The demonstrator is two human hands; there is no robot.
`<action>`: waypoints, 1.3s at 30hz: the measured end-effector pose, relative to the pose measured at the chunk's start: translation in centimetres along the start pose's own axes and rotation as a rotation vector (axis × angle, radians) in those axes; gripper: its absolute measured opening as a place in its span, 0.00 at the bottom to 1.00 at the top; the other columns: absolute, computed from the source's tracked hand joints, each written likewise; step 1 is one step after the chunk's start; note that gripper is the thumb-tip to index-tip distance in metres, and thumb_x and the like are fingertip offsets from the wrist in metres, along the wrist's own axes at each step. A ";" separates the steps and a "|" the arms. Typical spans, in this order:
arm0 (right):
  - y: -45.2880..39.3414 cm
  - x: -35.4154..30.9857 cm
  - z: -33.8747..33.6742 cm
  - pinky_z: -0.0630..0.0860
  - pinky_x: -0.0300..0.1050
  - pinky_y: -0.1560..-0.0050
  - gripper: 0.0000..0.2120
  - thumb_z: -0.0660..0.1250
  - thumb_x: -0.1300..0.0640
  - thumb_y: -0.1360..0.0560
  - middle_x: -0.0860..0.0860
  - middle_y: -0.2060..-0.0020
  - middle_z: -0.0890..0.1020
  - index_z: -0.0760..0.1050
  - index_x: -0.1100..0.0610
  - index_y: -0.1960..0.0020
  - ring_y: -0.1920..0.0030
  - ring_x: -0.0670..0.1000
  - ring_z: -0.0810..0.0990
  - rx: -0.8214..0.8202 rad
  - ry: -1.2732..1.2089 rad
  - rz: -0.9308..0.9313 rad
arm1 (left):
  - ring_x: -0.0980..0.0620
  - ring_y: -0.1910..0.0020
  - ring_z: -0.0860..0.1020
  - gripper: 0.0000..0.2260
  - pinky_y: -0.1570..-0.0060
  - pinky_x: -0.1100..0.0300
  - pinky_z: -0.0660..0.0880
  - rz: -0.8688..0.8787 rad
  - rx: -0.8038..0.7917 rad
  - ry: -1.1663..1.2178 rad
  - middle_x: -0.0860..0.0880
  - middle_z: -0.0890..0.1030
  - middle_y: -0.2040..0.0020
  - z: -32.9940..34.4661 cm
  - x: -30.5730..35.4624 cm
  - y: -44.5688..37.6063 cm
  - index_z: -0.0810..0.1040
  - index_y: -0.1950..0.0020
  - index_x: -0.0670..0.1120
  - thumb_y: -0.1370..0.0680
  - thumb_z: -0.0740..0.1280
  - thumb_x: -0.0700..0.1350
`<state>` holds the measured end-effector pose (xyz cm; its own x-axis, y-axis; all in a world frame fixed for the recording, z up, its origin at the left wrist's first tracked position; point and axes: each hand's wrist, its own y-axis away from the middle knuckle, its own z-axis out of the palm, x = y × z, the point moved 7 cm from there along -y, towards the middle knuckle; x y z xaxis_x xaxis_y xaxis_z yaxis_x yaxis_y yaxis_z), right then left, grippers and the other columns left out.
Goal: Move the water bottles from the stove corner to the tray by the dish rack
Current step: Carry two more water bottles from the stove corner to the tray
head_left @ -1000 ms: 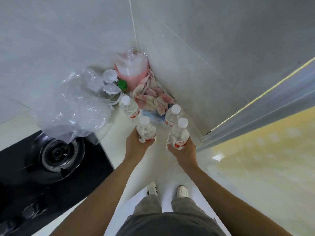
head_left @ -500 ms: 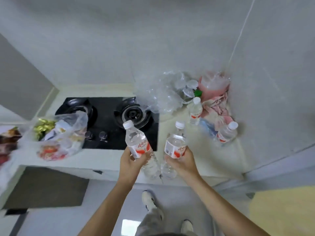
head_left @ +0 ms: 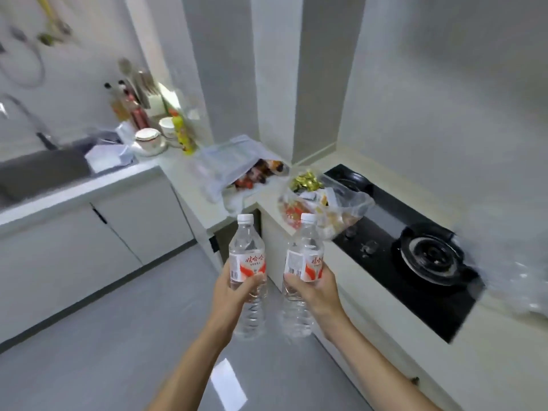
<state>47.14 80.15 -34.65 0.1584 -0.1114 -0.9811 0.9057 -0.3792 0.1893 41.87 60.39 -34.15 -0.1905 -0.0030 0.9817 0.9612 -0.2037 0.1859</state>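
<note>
Upright, two red-labelled water bottles, Chinese characters, gripped one in each of the hands.

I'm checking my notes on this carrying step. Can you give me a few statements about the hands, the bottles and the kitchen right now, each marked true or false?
1. Each hand holds one water bottle. True: the left hand grips the left bottle and the right hand grips the right bottle.
2. Both bottles have lost their caps. False: each carries a white cap.
3. The bottles stand on the stove. False: they are held in the air over the floor, left of the stove.
4. The sink lies far left on the counter. True.
5. A pot sits on the near burner. False: the burner is bare.
</note>
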 end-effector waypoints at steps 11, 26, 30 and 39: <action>-4.0 -1.3 37.5 0.85 0.52 0.49 0.21 0.79 0.54 0.31 0.56 0.52 0.88 0.80 0.57 0.41 0.50 0.57 0.88 -0.483 0.045 0.001 | 0.53 0.59 0.85 0.11 0.60 0.60 0.82 -0.003 0.544 0.164 0.45 0.88 0.53 -34.6 3.2 -0.8 0.81 0.41 0.47 0.23 0.76 0.40; -7.1 0.8 77.4 0.81 0.40 0.57 0.17 0.78 0.61 0.25 0.50 0.54 0.88 0.78 0.52 0.40 0.56 0.48 0.86 -1.091 0.140 0.074 | 0.48 0.54 0.88 0.12 0.57 0.57 0.81 -0.038 1.147 0.219 0.46 0.88 0.51 -64.1 4.6 -3.5 0.82 0.41 0.50 0.23 0.77 0.47; -7.0 0.0 87.3 0.81 0.39 0.58 0.16 0.78 0.60 0.25 0.52 0.54 0.87 0.78 0.53 0.41 0.57 0.48 0.86 -1.244 0.180 0.084 | 0.48 0.52 0.88 0.12 0.57 0.60 0.82 -0.004 1.299 0.259 0.48 0.89 0.51 -70.6 6.4 -3.9 0.82 0.41 0.52 0.23 0.76 0.47; -2.5 2.4 106.8 0.83 0.42 0.57 0.14 0.78 0.58 0.25 0.56 0.55 0.86 0.78 0.56 0.42 0.57 0.52 0.87 -1.426 0.265 0.104 | 0.43 0.51 0.88 0.12 0.51 0.48 0.83 -0.004 1.477 0.325 0.45 0.88 0.51 -86.8 4.1 -1.8 0.84 0.44 0.54 0.26 0.78 0.54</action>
<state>3.30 -17.27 -33.12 0.1699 0.1487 -0.9742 0.4739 0.8544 0.2131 22.07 -24.20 -34.04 -0.0380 -0.2550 0.9662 0.2543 0.9326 0.2562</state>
